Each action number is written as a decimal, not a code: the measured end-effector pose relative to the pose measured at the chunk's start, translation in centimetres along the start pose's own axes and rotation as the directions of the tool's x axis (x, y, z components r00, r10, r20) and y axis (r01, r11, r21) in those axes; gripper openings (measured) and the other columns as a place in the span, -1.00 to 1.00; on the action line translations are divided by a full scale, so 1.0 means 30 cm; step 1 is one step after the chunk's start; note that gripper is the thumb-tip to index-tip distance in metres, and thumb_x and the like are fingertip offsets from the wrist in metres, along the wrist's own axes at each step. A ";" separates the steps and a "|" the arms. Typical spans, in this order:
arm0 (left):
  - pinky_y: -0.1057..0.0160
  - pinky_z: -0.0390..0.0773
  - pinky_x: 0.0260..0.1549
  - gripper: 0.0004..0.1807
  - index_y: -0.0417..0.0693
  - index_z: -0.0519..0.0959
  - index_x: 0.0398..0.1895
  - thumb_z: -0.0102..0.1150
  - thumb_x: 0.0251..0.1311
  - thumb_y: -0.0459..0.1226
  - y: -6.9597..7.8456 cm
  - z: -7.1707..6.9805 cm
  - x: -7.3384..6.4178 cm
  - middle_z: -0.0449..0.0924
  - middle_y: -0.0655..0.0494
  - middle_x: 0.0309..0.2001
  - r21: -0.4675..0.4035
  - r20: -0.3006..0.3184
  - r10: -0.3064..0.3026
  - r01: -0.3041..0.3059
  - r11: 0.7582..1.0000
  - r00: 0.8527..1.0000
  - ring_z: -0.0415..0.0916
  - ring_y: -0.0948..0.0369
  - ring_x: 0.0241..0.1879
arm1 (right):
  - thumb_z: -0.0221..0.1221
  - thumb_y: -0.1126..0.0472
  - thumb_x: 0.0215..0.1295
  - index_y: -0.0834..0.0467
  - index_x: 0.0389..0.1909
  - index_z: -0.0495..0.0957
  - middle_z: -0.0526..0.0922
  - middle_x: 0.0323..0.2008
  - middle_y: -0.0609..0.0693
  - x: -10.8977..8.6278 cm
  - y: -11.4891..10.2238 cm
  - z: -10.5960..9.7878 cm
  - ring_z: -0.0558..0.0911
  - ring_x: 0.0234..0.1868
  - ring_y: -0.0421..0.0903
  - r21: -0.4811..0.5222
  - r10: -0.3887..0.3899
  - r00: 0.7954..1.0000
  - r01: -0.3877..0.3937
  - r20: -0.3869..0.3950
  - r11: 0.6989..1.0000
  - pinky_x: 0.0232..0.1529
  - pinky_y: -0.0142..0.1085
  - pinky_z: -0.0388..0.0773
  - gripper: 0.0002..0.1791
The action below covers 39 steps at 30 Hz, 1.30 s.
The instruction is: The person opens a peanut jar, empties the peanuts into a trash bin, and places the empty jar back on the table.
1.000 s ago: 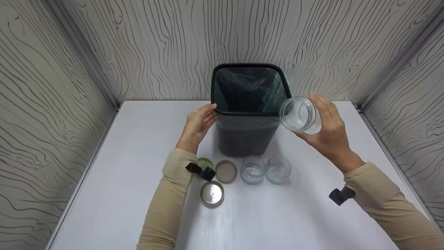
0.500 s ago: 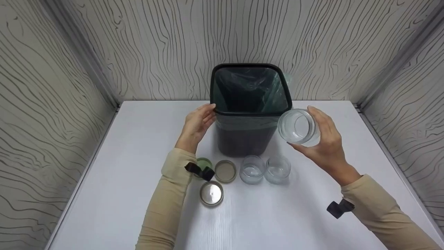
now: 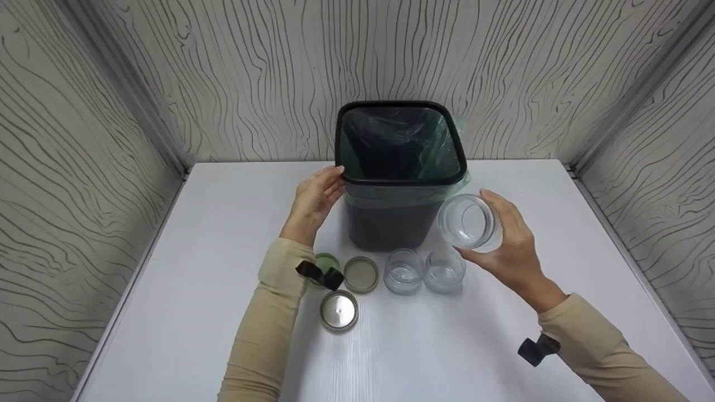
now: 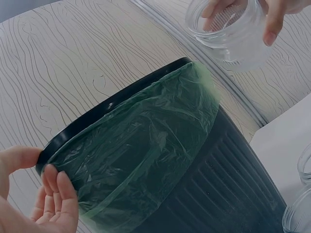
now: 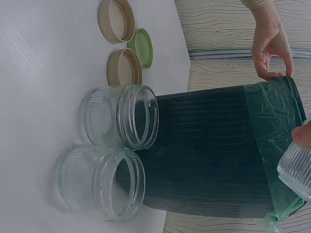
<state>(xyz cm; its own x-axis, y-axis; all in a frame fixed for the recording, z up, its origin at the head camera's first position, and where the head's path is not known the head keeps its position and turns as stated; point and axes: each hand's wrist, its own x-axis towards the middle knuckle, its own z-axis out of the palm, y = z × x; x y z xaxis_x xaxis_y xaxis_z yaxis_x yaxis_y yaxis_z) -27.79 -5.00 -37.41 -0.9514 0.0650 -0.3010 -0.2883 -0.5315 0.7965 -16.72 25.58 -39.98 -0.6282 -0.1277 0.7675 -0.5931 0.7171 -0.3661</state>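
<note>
My left hand [image 3: 313,206] pinches the near left corner of a dark trash bin [image 3: 388,226] at its rim, thumb against the fingers in the left wrist view. A green bag [image 4: 141,145] lines the bin and folds over that rim. A clear glass jar [image 3: 466,223], lidless, is gripped between thumb and fingers of my right hand [image 3: 515,251]. It hangs above the table, right of the bin's front, tilted with its mouth partly towards the head camera. Nothing shows inside it. The right wrist view catches only a fingertip and part of this jar [image 5: 296,170].
Two more open glass jars [image 3: 403,273] [image 5: 99,182] stand side by side before the bin. Left of them lie two tan lids [image 3: 361,275] [image 3: 339,311] and a green lid [image 3: 327,262], partly behind the left wrist strap. Patterned walls [image 3: 268,72] border the white table [image 3: 201,268].
My right hand has lowered the jar and drawn it slightly left and nearer, from beside the bin's rim to below it. The left hand keeps its hold on the rim.
</note>
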 end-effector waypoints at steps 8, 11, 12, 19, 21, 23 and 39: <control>0.46 0.58 -0.28 -0.44 -0.32 0.31 0.29 0.15 0.21 -0.40 -0.001 0.002 0.003 0.53 0.13 -0.27 -0.013 -0.008 0.003 -0.003 1.000 1.000 0.50 0.33 -0.36 | 0.53 0.33 -0.42 0.32 0.24 0.37 0.51 0.13 0.29 -0.026 -0.005 0.013 0.43 0.29 -0.30 0.039 0.030 1.000 -0.030 0.008 0.999 0.36 -0.63 0.23 0.00; 0.46 0.59 -0.28 -0.44 -0.32 0.31 0.29 0.16 0.21 -0.41 0.000 0.003 0.002 0.53 0.13 -0.28 -0.021 -0.013 0.002 -0.002 1.000 1.000 0.51 0.33 -0.36 | 0.53 0.36 -0.43 0.33 0.23 0.36 0.52 0.11 0.28 -0.040 -0.009 0.022 0.43 0.27 -0.34 0.064 0.049 0.999 -0.049 0.010 0.997 0.33 -0.64 0.25 0.00; 0.45 0.59 -0.28 -0.44 -0.32 0.31 0.29 0.16 0.21 -0.41 0.000 0.003 0.001 0.53 0.12 -0.27 -0.022 -0.016 0.002 -0.002 1.000 1.000 0.52 0.33 -0.36 | 0.54 0.37 -0.44 0.33 0.23 0.36 0.52 0.10 0.28 -0.047 -0.011 0.027 0.43 0.26 -0.36 0.072 0.056 0.998 -0.056 0.009 0.996 0.32 -0.64 0.26 0.00; 0.46 0.58 -0.29 -0.46 -0.30 0.33 0.27 0.18 0.21 -0.40 -0.002 0.003 -0.001 0.55 0.14 -0.29 -0.019 -0.035 0.001 -0.001 1.000 0.999 0.52 0.34 -0.36 | 0.53 0.42 -0.50 0.37 0.18 0.37 0.48 0.09 0.29 -0.113 -0.018 0.070 0.36 0.26 -0.41 0.128 0.122 0.993 -0.121 0.005 0.984 0.33 -0.61 0.24 -0.01; 0.47 0.58 -0.29 -0.46 -0.30 0.33 0.27 0.17 0.21 -0.40 -0.002 0.004 -0.001 0.55 0.15 -0.31 -0.020 -0.029 0.002 -0.002 1.000 1.000 0.52 0.35 -0.38 | 0.54 0.40 -0.52 0.38 0.16 0.37 0.45 0.10 0.28 -0.137 -0.021 0.082 0.34 0.24 -0.41 0.134 0.154 0.988 -0.155 0.020 0.979 0.33 -0.63 0.21 -0.01; 0.47 0.58 -0.30 -0.47 -0.31 0.34 0.26 0.16 0.21 -0.40 -0.003 0.006 0.000 0.55 0.17 -0.34 -0.025 -0.024 0.003 -0.003 1.000 1.000 0.52 0.35 -0.39 | 0.55 0.38 -0.52 0.38 0.15 0.38 0.43 0.10 0.25 -0.158 -0.026 0.093 0.32 0.22 -0.41 0.134 0.182 0.982 -0.186 0.040 0.973 0.32 -0.64 0.19 -0.01; 0.46 0.58 -0.24 -0.41 -0.27 0.27 0.34 0.14 0.24 -0.38 0.001 0.005 -0.001 0.51 0.09 -0.14 -0.003 -0.016 -0.011 0.011 1.000 1.000 0.52 0.33 -0.29 | 0.60 0.34 -0.58 0.36 0.13 0.42 0.51 -0.03 0.20 -0.230 -0.040 0.129 0.36 0.14 -0.52 0.151 0.201 0.979 -0.205 0.036 0.967 0.24 -0.72 0.24 0.01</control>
<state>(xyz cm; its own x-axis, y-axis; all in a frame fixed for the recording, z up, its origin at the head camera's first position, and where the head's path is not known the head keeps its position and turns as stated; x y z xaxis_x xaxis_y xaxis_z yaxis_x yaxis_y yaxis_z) -27.78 -4.88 -37.29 -0.9464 0.0572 -0.3178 -0.2980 -0.5335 0.7915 -13.62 22.96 -46.87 -0.7526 -0.0056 0.6584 -0.5213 0.6159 -0.5907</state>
